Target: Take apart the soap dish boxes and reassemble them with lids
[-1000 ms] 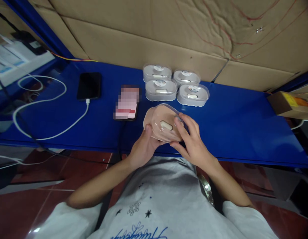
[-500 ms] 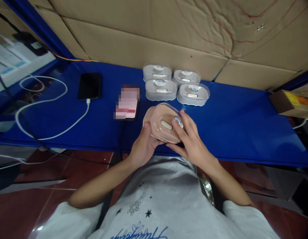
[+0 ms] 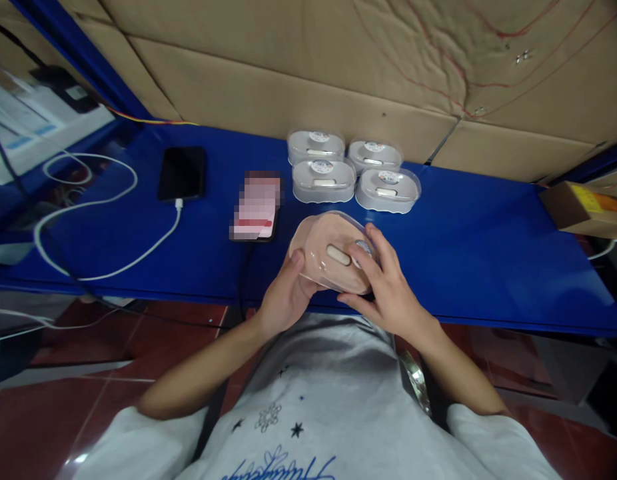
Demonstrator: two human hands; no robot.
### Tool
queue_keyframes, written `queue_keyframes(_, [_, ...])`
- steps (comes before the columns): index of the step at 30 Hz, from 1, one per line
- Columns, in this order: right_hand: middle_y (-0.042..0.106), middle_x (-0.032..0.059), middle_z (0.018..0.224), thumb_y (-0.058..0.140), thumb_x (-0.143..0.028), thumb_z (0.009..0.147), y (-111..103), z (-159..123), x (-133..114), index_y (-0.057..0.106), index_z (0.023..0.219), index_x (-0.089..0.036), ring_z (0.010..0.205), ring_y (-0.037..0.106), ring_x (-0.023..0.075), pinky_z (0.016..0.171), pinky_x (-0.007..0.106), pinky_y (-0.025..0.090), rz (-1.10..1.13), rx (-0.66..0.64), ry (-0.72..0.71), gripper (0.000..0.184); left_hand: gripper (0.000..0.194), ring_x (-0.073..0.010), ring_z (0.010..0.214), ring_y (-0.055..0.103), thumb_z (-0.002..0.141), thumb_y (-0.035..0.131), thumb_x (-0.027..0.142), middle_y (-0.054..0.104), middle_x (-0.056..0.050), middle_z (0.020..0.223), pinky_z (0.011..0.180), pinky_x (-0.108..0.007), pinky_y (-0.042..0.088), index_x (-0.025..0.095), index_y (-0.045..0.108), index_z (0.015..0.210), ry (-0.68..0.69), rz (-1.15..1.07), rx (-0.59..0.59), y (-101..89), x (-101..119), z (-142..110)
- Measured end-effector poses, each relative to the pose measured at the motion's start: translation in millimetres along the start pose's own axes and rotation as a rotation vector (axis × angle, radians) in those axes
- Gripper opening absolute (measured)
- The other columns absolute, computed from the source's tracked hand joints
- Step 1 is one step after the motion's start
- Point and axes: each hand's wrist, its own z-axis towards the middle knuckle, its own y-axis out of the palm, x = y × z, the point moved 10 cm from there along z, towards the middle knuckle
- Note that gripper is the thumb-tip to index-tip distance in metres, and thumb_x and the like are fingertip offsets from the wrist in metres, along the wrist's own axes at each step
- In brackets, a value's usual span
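Note:
In front of my body I hold a pink oval plastic box (image 3: 316, 257) over the front of the table. Its clear lid (image 3: 349, 279) sits shifted to the right of the pink base, and has a pale oblong piece in its middle and a round sticker near one end. My left hand (image 3: 287, 293) grips the left end of the base, thumb on top, with its other fingers hidden underneath. My right hand (image 3: 388, 287) is closed around the right end of the lid, with a finger over the sticker.
Several grey oval boxes (image 3: 322, 190) with clear lids stand at the back of the blue table (image 3: 478, 260). Left of them lie a phone with a lit screen (image 3: 261, 207) and a black phone (image 3: 181, 173) on a white cable (image 3: 113, 275). A cardboard box (image 3: 583, 210) is at the right.
My right hand and the clear lid have moved slightly right and toward me. More of the pink base shows at the left, still in my left hand.

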Motion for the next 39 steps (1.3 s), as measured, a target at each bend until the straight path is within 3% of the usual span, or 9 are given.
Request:
queue_keyframes(5, [0.017,0.0125,0.185,0.079,-0.042,0.100,-3,-4,4,0.017,0.176,-0.038,0.172,0.021,0.0402,0.134,0.071,0.034,0.156,-0.002,-0.035,0.098,0.078,-0.0385,0.149,0.060,0.099,0.074,0.066,0.065,-0.013,0.159,0.122,-0.054,0.053,0.026,0.053,0.163,0.076,0.074,-0.010,-4.7,-2,-3])
queue_keyframes(9, [0.023,0.0144,0.184,0.078,-0.042,0.100,-12,-9,13,0.022,0.174,-0.036,0.171,0.026,0.0400,0.133,0.070,0.037,0.187,-0.054,-0.005,0.093,0.069,-0.0354,0.160,0.046,0.107,0.062,0.063,0.048,-0.012,0.173,0.128,-0.052,0.046,0.029,0.046,0.165,0.118,0.306,-0.020,-8.4,-1,-9])
queue_keyframes(12, [0.026,0.0148,0.183,0.076,-0.044,0.100,-28,-17,31,0.026,0.174,-0.037,0.170,0.027,0.0423,0.131,0.071,0.039,0.108,-0.084,0.074,0.089,0.077,-0.0325,0.149,0.059,0.109,0.066,0.050,0.045,-0.013,0.173,0.117,-0.052,0.057,0.040,0.024,0.172,0.122,0.525,-0.086,-3.4,3,-15])
queue_keyframes(14, [0.028,0.0149,0.182,0.077,-0.045,0.100,-44,-26,48,0.028,0.173,-0.038,0.169,0.029,0.0433,0.130,0.071,0.039,0.044,-0.074,0.130,0.088,0.086,-0.0297,0.140,0.065,0.108,0.068,0.040,0.044,-0.013,0.173,0.109,-0.050,0.061,0.046,0.012,0.173,0.248,0.708,-0.114,2.0,20,-20])
queue_keyframes(18, [0.041,0.0161,0.174,0.079,-0.044,0.097,-80,-50,91,0.037,0.167,-0.036,0.166,0.035,0.0436,0.129,0.071,0.041,-0.061,-0.055,0.210,0.082,0.073,-0.0341,0.151,0.056,0.108,0.066,0.032,0.042,-0.014,0.174,0.118,-0.053,0.054,0.039,0.030,0.171,0.505,1.239,-0.108,11.3,45,-27])
queue_keyframes(23, [0.051,0.0211,0.157,0.084,-0.053,0.090,-129,-76,167,0.047,0.153,-0.033,0.152,0.051,0.0487,0.121,0.071,0.048,-0.181,0.020,0.288,0.075,0.050,-0.0357,0.142,0.063,0.112,0.057,0.037,0.059,-0.017,0.161,0.120,-0.058,0.051,0.023,0.053,0.160,0.532,1.649,-0.207,18.4,32,-20])
queue_keyframes(26, [0.049,0.0248,0.155,0.081,-0.059,0.090,-149,-73,214,0.053,0.146,-0.030,0.151,0.050,0.0509,0.123,0.068,0.045,-0.217,0.071,0.284,0.069,0.042,-0.0358,0.135,0.066,0.113,0.055,0.038,0.066,-0.017,0.154,0.119,-0.061,0.049,0.018,0.064,0.149,0.544,1.752,-0.287,23.8,22,-19])
queue_keyframes(32, [0.051,0.0300,0.157,0.079,-0.071,0.086,-154,-30,284,0.064,0.138,-0.022,0.152,0.046,0.0518,0.121,0.070,0.040,-0.330,0.036,0.326,0.073,0.039,-0.0350,0.138,0.065,0.113,0.054,0.038,0.066,-0.017,0.154,0.119,-0.059,0.048,0.018,0.067,0.144,0.524,1.785,-0.313,23.1,21,-19])
queue_keyframes(39, [0.045,0.0294,0.169,0.081,-0.049,0.091,-136,25,302,0.065,0.148,-0.019,0.150,0.045,0.0570,0.118,0.080,0.034,-0.462,0.024,0.389,0.066,0.038,-0.0341,0.137,0.065,0.112,0.056,0.038,0.067,-0.016,0.154,0.120,-0.058,0.046,0.020,0.068,0.143,0.528,1.761,-0.306,21.3,22,-19])
